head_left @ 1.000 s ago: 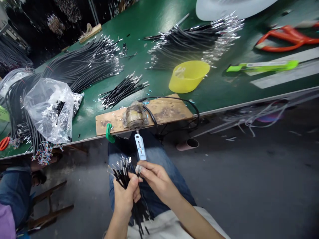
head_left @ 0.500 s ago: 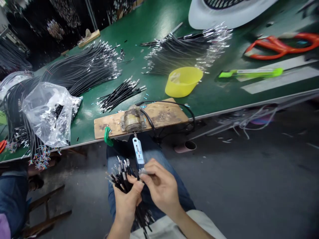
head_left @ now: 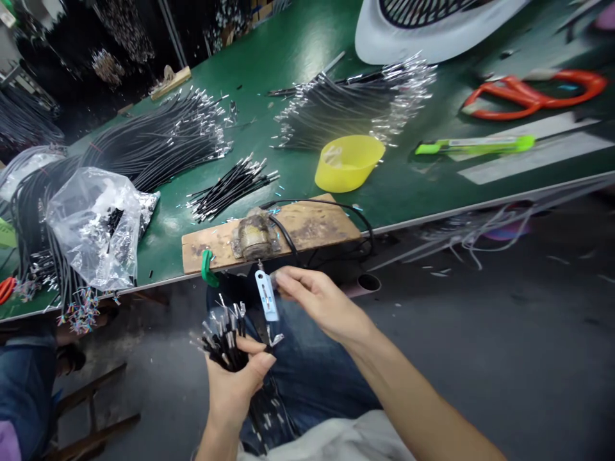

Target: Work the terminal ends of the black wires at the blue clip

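Observation:
My left hand [head_left: 235,387] is closed around a bundle of short black cables [head_left: 225,336] with bare silvery ends pointing up. One cable with a splayed silvery end [head_left: 275,339] stands out by its thumb and forefinger. A light blue slotted blade holder [head_left: 266,296] is fixed to the shaft of a small motor [head_left: 255,235] at the table's edge. My right hand [head_left: 321,299] is just right of the blade holder, fingers pinched together. A small greyish blur shows at its fingertips; what it is I cannot make out.
The motor sits on a wooden board [head_left: 317,221] with a green clamp [head_left: 207,267]. On the green table [head_left: 403,205] lie cable bundles [head_left: 230,189], a plastic bag [head_left: 96,224], a yellow ring [head_left: 348,169], orange-handled scissors [head_left: 533,96] and a green cutter [head_left: 475,146].
My right hand has moved up and away from the left hand, to beside the blade holder. My left hand has shifted slightly left and down, still holding the cables; a splayed cable end is now exposed.

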A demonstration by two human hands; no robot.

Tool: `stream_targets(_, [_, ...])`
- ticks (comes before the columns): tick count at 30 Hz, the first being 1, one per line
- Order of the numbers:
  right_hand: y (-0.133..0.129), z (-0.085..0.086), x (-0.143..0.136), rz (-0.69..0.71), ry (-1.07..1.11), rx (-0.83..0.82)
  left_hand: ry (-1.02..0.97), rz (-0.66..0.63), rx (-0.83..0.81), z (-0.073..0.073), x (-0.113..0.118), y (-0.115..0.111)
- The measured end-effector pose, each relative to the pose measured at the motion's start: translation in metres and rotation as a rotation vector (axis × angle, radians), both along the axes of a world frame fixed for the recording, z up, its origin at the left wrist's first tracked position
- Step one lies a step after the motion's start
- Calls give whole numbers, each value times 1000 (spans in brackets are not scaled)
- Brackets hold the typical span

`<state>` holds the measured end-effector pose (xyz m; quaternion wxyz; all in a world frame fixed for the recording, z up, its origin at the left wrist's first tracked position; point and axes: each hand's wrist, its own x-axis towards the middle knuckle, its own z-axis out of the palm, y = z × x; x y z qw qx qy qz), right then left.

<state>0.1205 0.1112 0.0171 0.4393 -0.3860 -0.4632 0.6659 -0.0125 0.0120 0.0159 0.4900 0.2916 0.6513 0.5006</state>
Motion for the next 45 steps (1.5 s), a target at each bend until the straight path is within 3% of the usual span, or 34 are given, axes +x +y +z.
stream_targets(3, [7,12,-8,38,23,2,95,42,97,9,0,2])
stream_targets(7, [2,15,-19,50,227,-134,81,49,121,14,4,11])
stream_targets(15, [-9,-12,-21,42,450,-345,12,40,49,11,12,13])
stream_targets(19, [-15,-28,-12,-10,474,-358,25,42,57,12,11,6])
stream_targets(23, [-30,-32,-2,-172,211,-141,-21,36,-12,4,11,-3])
stream_targets(27, [-43,-18,1,-340,-162,352,-139,-44,-140,-7,10,-8])
stream_targets(29, [-46,-9,-1,-306,-282,573,-142,-75,-143,-11,9,-10])
stream_targets(31, [-47,-4,-5,-191,-321,670,-125,-71,-136,-13,9,-11])
stream_targets(34, [-49,-4,-11,-149,-300,650,-107,-1,-131,-15,8,-13])
stream_targets(39, [-59,-16,-26,-461,-292,647,-130,97,-121,-20,10,-16])
stream_targets(41, [-64,-20,-32,-510,-182,551,-163,89,-108,-20,13,-15])
stream_targets(43, [-66,-24,-36,-423,15,366,-231,59,-97,-19,16,-13])
stream_targets(45, [-66,-28,-37,-242,230,137,-291,29,-86,-17,17,-11])
